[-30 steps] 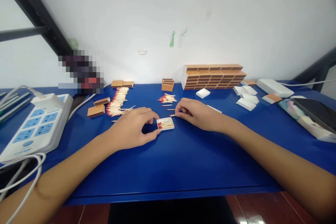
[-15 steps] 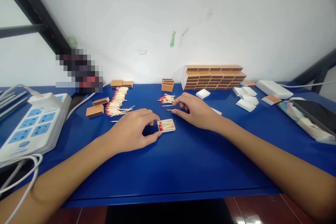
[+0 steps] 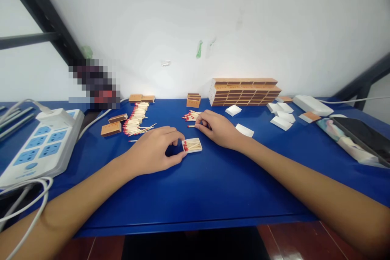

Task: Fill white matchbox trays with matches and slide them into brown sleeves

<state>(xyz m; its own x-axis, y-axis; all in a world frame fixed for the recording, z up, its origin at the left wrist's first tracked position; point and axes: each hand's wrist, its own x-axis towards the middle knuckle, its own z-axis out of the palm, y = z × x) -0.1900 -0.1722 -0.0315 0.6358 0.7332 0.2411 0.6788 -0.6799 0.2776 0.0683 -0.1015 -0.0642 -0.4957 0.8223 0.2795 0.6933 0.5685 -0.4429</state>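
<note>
A small white matchbox tray (image 3: 197,151) lies on the blue table, holding a layer of red-headed matches (image 3: 192,145). The thumb and fingers of my left hand (image 3: 157,150) pinch its left end. Beyond the tray, my right hand (image 3: 217,128) has its thumb and index finger closed on one match (image 3: 191,126), whose red head points left. Just behind those fingertips sits a small heap of matches (image 3: 190,116), partly covered by the hand. A longer heap of matches (image 3: 137,118) spreads behind my left hand, with a single match (image 3: 132,141) near the knuckles.
Closed matchboxes form a stack (image 3: 245,92) against the wall; a few more stand at the back (image 3: 193,101) and left (image 3: 111,129). White empty trays (image 3: 280,123) lie to the right, one (image 3: 244,130) beside my right wrist. A power strip (image 3: 65,158) and phone (image 3: 362,134) flank the table.
My right hand has drawn slightly left and its fingers have closed on the match. My left hand still pinches the tray. The whole view has shifted a little.
</note>
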